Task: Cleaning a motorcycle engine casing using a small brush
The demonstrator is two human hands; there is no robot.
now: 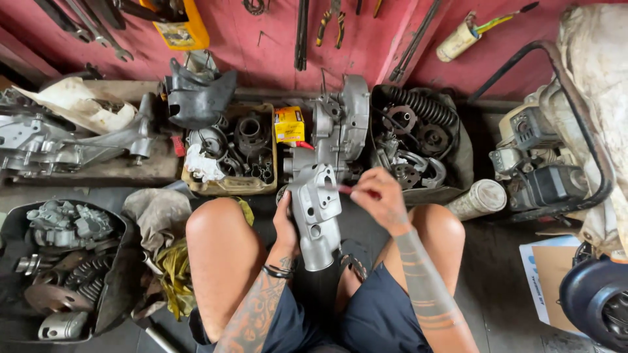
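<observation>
Engine cover held between the knees — centre frame.
Left hand grips the grey aluminium engine cover from its left edge; right hand pinches a red-handled tool against its top.

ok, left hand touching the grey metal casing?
Touching. The head view shows the left hand wrapped against the left edge of the grey metal casing, holding it upright between the knees, with no gap visible between them.
</observation>
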